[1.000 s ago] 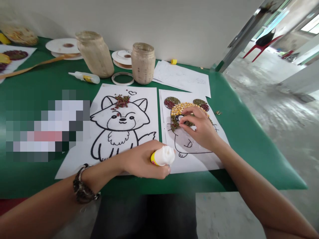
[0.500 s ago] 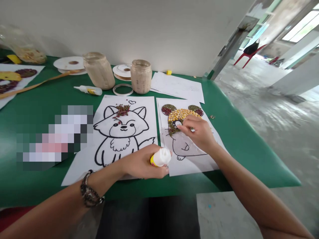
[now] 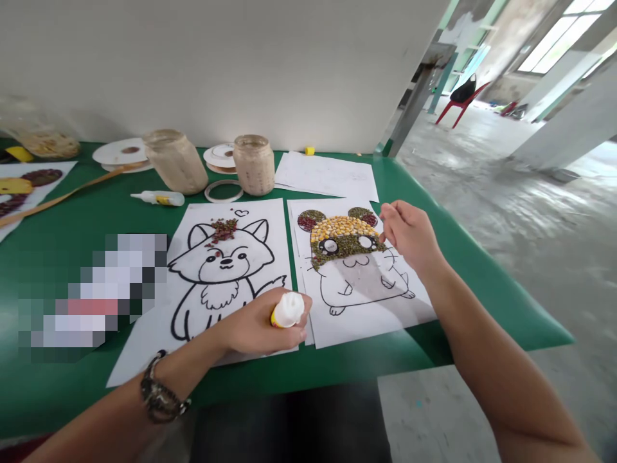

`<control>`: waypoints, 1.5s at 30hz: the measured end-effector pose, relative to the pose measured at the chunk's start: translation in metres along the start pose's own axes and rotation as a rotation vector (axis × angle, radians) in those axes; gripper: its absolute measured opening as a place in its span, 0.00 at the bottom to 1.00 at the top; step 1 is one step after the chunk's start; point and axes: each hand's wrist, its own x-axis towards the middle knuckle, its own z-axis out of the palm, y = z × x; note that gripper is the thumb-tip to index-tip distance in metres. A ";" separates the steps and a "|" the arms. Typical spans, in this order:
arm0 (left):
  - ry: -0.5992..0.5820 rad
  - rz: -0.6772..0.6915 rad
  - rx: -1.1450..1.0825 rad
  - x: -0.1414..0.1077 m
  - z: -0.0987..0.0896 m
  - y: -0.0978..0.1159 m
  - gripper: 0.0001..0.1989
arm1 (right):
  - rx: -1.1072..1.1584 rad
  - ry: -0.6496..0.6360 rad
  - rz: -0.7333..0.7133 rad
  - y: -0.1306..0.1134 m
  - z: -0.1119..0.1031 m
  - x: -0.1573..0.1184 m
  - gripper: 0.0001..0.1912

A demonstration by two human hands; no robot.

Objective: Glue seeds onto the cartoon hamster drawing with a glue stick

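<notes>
My left hand (image 3: 267, 321) is wrapped round a white glue bottle (image 3: 289, 310) with a yellow label, its end facing me. It hovers over the lower right corner of a fox drawing (image 3: 222, 257), which has loose red and green beans on its forehead. My right hand (image 3: 409, 235) is closed in a pinch at the right edge of a hamster drawing (image 3: 359, 283); whatever its fingertips hold, if anything, is too small to make out. Yellow corn kernels (image 3: 340, 226) cover the hamster's forehead. Green beans surround its eyes, and red and green ones fill the ears.
Behind the drawings stand two cloudy jars (image 3: 254, 166), ribbon spools (image 3: 120, 154), a tape ring (image 3: 224, 191) and another glue bottle (image 3: 159, 198). White sheets (image 3: 328, 175) and a yellow cap (image 3: 309, 151) lie near the wall. A blurred-out patch (image 3: 106, 283) covers something at left.
My right hand has moved from the hamster's face out to the right, uncovering its eyes and mouth. My left hand keeps hold of the glue bottle. The view has shifted slightly.
</notes>
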 end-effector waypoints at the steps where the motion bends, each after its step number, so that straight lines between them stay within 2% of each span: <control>1: 0.014 -0.008 0.002 0.000 0.001 0.001 0.11 | 0.041 -0.002 0.012 0.001 -0.002 0.001 0.17; 5: 0.025 -0.030 0.026 0.000 0.001 0.001 0.11 | 0.147 0.014 0.013 0.006 -0.009 0.006 0.22; 9: 0.015 -0.036 0.029 -0.001 -0.001 -0.001 0.11 | 0.193 0.079 -0.030 0.009 -0.013 0.012 0.15; 13: 0.014 -0.012 0.004 -0.003 -0.003 -0.003 0.11 | 0.199 0.077 -0.024 0.010 -0.014 0.016 0.13; 19: 0.024 0.027 -0.042 -0.002 -0.005 -0.005 0.12 | 0.197 0.123 0.033 0.018 -0.021 0.020 0.20; 25: 0.052 0.053 -0.068 -0.002 -0.005 -0.003 0.12 | 0.279 0.227 -0.012 0.028 -0.028 0.027 0.27; 29: 0.062 0.049 -0.081 -0.003 -0.005 -0.002 0.13 | 0.189 0.222 -0.016 0.030 -0.027 0.029 0.18; 33: 0.064 0.063 -0.091 -0.003 -0.006 -0.003 0.12 | 0.065 0.134 0.005 0.028 -0.033 0.029 0.12; 37: 0.080 0.066 -0.107 -0.003 -0.006 -0.004 0.12 | -0.367 -0.191 0.113 0.027 -0.057 0.029 0.11; 40: 0.084 0.070 -0.117 -0.003 -0.005 -0.005 0.12 | -0.452 -0.364 0.184 0.029 -0.073 0.028 0.09; 43: 0.084 0.062 -0.124 -0.003 -0.005 -0.006 0.12 | -0.556 -0.531 0.199 0.034 -0.078 0.029 0.16; 45: 0.072 0.063 -0.112 -0.003 -0.006 -0.007 0.11 | -0.614 -0.593 0.176 0.039 -0.077 0.031 0.17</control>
